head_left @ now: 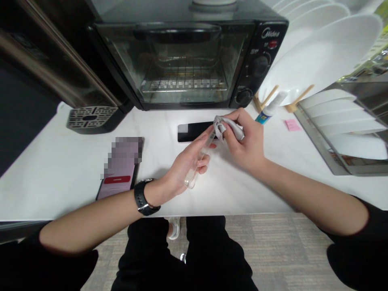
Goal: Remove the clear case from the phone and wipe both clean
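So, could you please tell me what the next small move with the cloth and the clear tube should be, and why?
Probably slide the grey cloth down the clear tube. The right hand pinches the cloth at the tube's upper end only, while the left hand holds the tube tilted, its lower part bare.

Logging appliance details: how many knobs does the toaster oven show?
2, on the right panel of the toaster oven: upper knob midway up, lower knob near the bottom. The red spot above may be a lamp.

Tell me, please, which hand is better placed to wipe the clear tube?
Probably the right hand: it pinches the grey cloth at the tube's top, while the left hand grips it.
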Action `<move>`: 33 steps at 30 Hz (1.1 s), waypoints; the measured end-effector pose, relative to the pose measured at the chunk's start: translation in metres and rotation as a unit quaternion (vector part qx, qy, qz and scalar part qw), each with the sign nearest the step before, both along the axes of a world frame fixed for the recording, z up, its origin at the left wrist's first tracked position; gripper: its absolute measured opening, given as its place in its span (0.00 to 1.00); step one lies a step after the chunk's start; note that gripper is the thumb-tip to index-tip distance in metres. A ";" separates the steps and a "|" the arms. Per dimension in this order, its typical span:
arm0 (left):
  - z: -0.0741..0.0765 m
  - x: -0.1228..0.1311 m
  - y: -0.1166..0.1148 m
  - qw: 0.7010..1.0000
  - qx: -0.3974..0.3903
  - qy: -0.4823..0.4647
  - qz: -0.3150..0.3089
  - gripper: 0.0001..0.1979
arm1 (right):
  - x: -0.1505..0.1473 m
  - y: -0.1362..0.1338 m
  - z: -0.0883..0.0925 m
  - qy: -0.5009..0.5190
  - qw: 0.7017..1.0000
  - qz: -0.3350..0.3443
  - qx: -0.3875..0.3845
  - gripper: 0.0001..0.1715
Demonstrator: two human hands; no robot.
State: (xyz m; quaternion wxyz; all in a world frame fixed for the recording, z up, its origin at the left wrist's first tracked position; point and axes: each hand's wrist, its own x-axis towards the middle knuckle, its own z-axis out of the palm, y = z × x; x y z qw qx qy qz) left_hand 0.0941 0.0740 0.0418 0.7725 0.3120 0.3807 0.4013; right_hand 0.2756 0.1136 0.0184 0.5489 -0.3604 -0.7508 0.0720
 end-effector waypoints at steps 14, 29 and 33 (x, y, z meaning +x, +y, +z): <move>-0.001 -0.002 -0.010 0.995 0.095 -0.010 0.011 0.18 | -0.019 -0.032 0.003 -0.101 0.953 0.255 0.127 0.13; -0.007 -0.001 0.001 0.997 0.017 -0.071 0.029 0.18 | -0.012 -0.018 0.000 -0.090 0.966 0.204 0.132 0.10; -0.006 -0.002 0.001 0.997 -0.002 -0.073 0.019 0.14 | -0.006 -0.013 0.001 -0.077 0.978 0.150 0.124 0.10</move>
